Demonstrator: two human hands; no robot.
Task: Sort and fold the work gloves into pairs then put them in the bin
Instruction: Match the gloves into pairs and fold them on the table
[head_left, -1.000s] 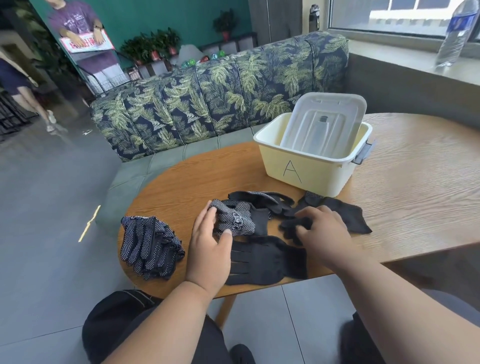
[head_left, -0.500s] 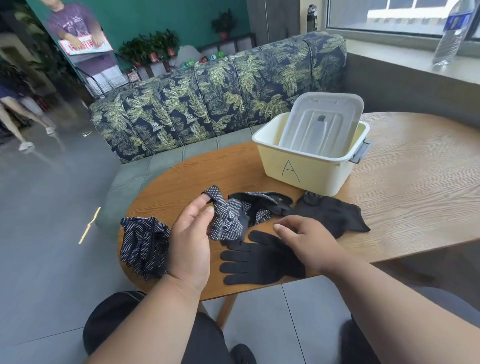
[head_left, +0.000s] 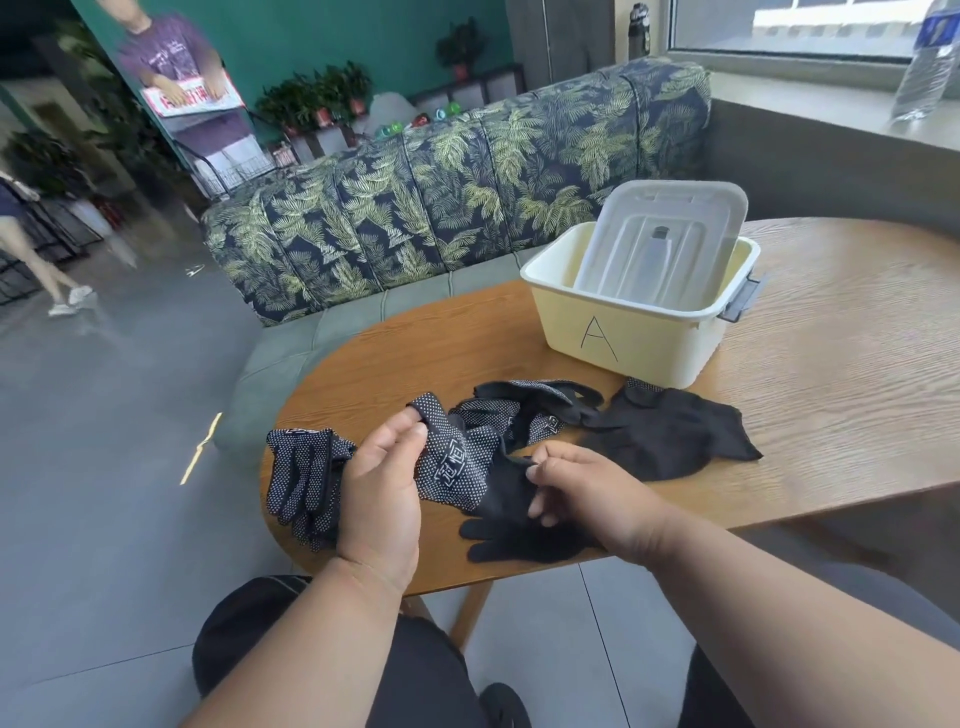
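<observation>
Leaf-print sofa (head_left: 457, 208), water bottle (head_left: 924, 67) on windowsill (head_left: 810, 104)

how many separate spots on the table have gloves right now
4, though overlapping gloves hide the exact glove count: a dotted stack at the table's left edge, the dotted glove in both hands, a tangled heap behind it, and plain black gloves before the bin.

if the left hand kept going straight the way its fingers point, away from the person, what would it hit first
The left hand already pinches a dotted glove. Straight on, it would probably meet the loose dotted gloves heaped just beyond, well before the yellow bin, though depth is hard to judge.
</observation>
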